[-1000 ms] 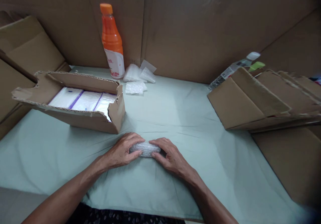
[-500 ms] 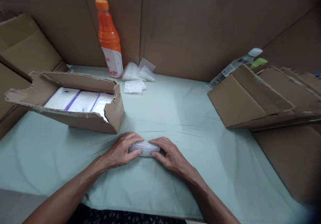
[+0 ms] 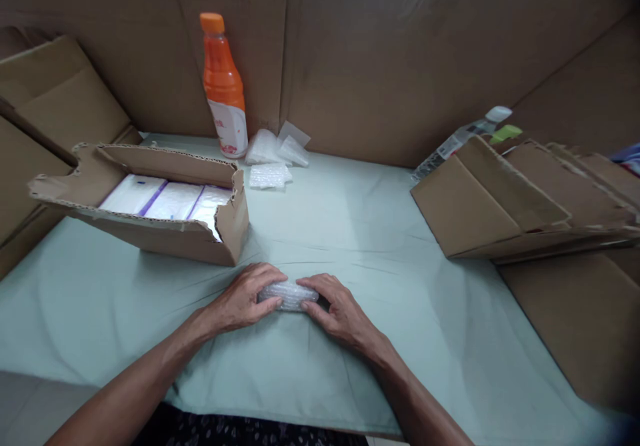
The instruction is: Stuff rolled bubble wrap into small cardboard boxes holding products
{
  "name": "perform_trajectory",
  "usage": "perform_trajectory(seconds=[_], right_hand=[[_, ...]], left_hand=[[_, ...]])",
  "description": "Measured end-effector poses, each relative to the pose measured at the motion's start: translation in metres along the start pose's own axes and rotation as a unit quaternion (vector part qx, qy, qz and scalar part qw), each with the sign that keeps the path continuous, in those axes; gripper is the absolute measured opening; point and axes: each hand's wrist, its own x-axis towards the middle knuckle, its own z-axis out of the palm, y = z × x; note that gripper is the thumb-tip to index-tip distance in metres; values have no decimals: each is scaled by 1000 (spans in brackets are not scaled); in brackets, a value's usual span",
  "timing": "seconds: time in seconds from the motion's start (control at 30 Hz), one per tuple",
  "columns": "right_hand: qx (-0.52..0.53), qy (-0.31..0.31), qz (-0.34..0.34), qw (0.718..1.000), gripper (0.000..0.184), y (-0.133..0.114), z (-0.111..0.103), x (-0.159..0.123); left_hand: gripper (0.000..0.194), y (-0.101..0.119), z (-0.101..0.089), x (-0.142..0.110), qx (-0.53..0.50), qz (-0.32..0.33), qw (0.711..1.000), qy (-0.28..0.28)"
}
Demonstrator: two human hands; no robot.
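Observation:
A small bundle of bubble wrap [image 3: 290,296] lies on the pale green cloth [image 3: 320,366] near the front of the table. What is inside the wrap, if anything, I cannot make out. My left hand [image 3: 253,297] grips its left end, thumb on the near side and fingers over the far side. At the right end my right hand [image 3: 334,303] holds it the same way, thumb and fingers closed on the wrap.
A cardboard box [image 3: 233,236] with white packets edged in purple stands at the left. Behind it are an orange bottle [image 3: 224,86] and several bubble-wrap pieces [image 3: 270,175]. On the right, a clear bottle [image 3: 457,141] leans behind cardboard boxes [image 3: 480,199]. Cardboard walls [image 3: 370,66] close the back.
The view has tilted and shifted slightly, so the background things sit a little lower in it. Both hands keep the same hold on the bubble-wrap bundle.

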Motion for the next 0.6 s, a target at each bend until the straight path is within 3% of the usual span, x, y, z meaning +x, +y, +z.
perform_trajectory(seconds=[0.6], right_hand=[[4, -2, 3, 1000, 30, 1, 0, 1]], left_hand=[[28, 2, -1, 0, 6, 4, 1000, -4]])
